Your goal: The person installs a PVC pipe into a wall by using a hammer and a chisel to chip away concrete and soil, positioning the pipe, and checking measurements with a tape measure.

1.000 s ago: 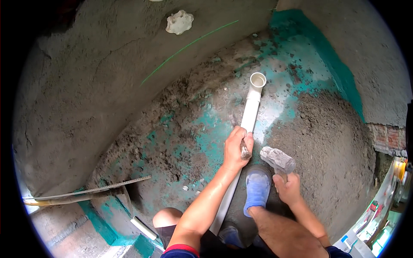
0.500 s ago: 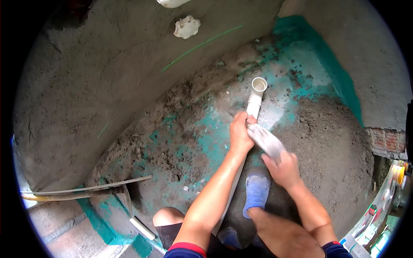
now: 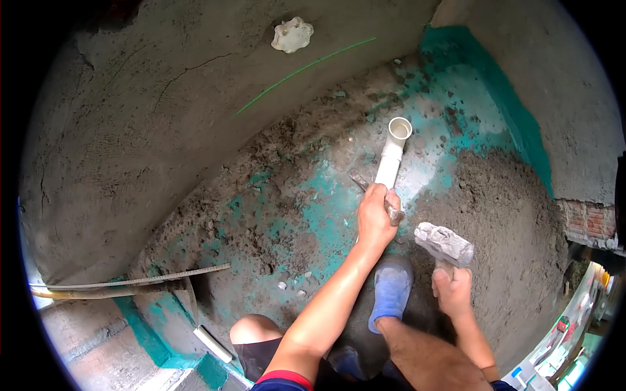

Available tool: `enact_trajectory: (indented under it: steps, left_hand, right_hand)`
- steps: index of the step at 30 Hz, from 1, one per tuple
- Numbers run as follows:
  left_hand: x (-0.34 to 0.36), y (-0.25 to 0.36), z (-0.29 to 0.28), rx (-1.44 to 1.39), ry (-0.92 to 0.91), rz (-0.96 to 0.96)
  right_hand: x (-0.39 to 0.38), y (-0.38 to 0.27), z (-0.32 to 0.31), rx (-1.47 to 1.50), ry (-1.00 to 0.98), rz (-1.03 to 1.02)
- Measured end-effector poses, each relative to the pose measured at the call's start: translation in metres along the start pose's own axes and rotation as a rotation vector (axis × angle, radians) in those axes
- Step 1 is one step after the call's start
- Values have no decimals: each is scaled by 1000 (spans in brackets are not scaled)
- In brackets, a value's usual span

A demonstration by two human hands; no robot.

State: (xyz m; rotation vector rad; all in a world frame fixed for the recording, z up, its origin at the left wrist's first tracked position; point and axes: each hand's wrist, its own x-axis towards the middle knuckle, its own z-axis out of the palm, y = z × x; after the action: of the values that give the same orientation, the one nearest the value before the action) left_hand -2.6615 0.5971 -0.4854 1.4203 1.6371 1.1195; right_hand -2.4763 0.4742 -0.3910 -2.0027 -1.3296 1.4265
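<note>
My left hand (image 3: 376,214) is wrapped round a chisel (image 3: 394,213), a dirty metal bar held aslant across a white plastic pipe (image 3: 387,171). The chisel's blunt end sticks out at the right of the fist and its other end shows at the left, by the pipe. At its far end the pipe has an elbow (image 3: 398,129) with its round mouth facing up. To the right, my right hand (image 3: 452,288) grips the short handle of a cement-crusted club hammer (image 3: 445,244). The hammer's head is apart from the chisel.
My foot in a blue sock and dark shoe (image 3: 390,293) stands beside the pipe. Mortar rubble (image 3: 508,195) covers the teal-patched floor. Lower left are a long thin strip (image 3: 163,281) and a white tube (image 3: 214,344). A white round fitting (image 3: 292,35) sits in the wall.
The hammer has swung back from the chisel, down and to the right. My left hand has shifted slightly right and nearer, still holding the chisel. The view has shifted a little.
</note>
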Motion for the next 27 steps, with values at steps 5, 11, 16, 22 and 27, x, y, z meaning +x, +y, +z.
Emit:
enact_trajectory:
  steps: [5, 11, 16, 22, 27]
  left_hand:
    - [8, 9, 3, -42, 59, -66]
    - [16, -10, 20, -49, 117, -11]
    - [10, -22, 9, -50, 119, 16]
    - [6, -15, 6, -61, 136, 47]
    - [22, -16, -11, -11, 94, 50]
  right_hand:
    - [-31, -32, -18, 161, 139, -283]
    - [50, -31, 25, -394, 169, -381]
    - [26, -31, 29, -30, 175, -481]
    - [14, -26, 10, -17, 49, -189]
    - [-7, -50, -8, 15, 15, -331]
